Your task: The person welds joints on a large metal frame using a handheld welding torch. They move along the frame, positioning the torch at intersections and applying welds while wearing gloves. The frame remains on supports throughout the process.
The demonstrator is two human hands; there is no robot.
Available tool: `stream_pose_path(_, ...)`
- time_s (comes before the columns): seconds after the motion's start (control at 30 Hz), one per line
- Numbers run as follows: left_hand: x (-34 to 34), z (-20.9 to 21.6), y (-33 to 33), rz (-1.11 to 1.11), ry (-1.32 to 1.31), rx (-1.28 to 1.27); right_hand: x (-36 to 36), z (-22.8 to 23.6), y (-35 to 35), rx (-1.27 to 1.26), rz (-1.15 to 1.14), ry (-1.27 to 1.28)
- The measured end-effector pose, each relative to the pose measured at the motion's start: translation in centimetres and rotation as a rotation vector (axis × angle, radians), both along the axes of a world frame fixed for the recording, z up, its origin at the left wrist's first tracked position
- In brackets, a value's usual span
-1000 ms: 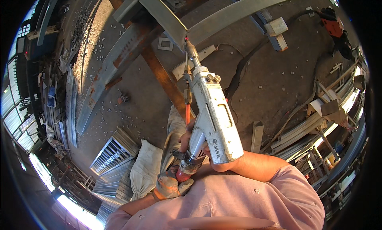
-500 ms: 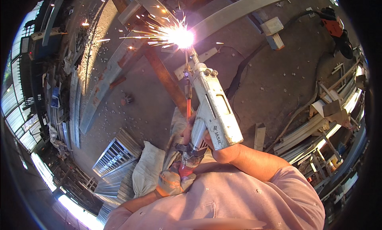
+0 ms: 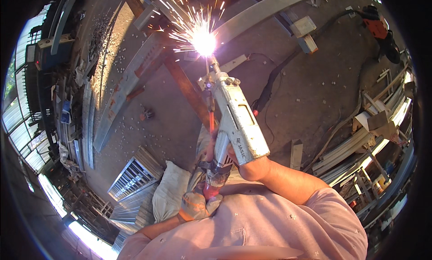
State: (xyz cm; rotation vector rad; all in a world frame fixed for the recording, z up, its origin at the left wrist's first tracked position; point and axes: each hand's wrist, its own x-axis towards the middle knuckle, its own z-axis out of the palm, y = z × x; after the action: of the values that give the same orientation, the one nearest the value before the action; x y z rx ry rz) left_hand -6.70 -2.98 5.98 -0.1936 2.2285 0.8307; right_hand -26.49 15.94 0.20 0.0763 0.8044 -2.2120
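Note:
My right hand (image 3: 252, 166) is wrapped round the grip of a scuffed white welding gun (image 3: 243, 120), most of its fingers hidden behind the body. From the gun's nozzle (image 3: 216, 67) and a thin wire beside it, a white-violet glare (image 3: 204, 43) bursts at the joint of the metal beams, throwing sparks. A red wire-feed tube (image 3: 211, 121) runs along the gun's left side. Lower down, my gloved left hand (image 3: 196, 207) is closed on the red-sleeved cable (image 3: 209, 191) below the grip, close to my shirt. The glare hides the joint itself.
A long grey beam (image 3: 274, 13) curves to the upper right; a rusty beam (image 3: 185, 87) slopes below the joint. A pale sack (image 3: 170, 193) and metal grating (image 3: 130, 179) lie lower left. Scrap strips (image 3: 346, 147) pile up right, near a black cable (image 3: 269, 87).
The gun has shifted slightly left in view, still welding. The sparks now fan upward more, where before they flew mostly left. Both hands keep their hold.

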Motion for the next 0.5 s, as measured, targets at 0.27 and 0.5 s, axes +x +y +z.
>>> stream_pose_path(0.27,-1.9,0.6,0.6,0.041,0.240,0.055,-0.3,0.0,0.3,0.069,-0.003,0.089)
stream_pose_path(0.5,-1.1,-0.1,0.3,-0.040,0.379,0.050,0.0,-0.8,-0.5,0.065,-0.059,0.205)
